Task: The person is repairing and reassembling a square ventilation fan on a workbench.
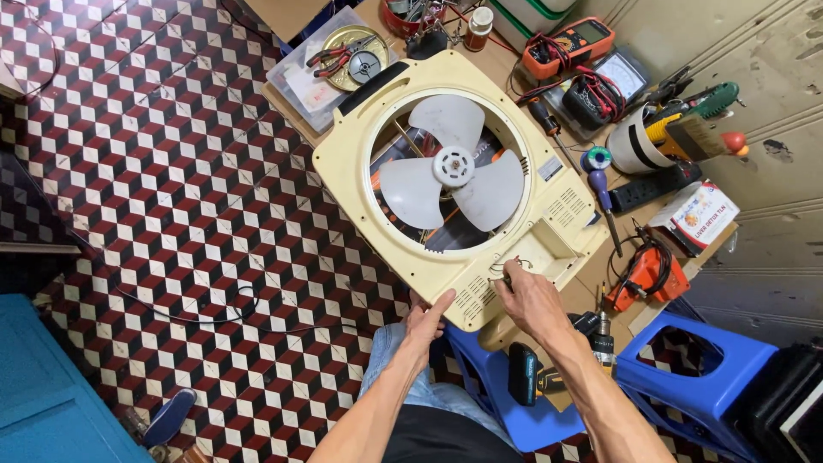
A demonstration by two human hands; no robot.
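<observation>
**Carefully: Steadying the Fan Housing While Working at Its Lower Edge**

Keep cream fan housing [549, 225] flat at frame centre. Brace lower corner with left hand [426, 323], fingers spread wide. Right hand [531, 296] pinches narrow on a small dark part, identity unclear. Avoid white blades [452, 166].

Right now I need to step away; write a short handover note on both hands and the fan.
Left hand braces the near edge of the cream fan housing, fingers open. Right hand pinches something small at the near-right corner recess, by thin wires; what it is cannot be told. The housing lies flat on the low table, white three-blade fan fitted, no front grille. A cordless drill lies near the right forearm. Corner work unfinished.
</observation>
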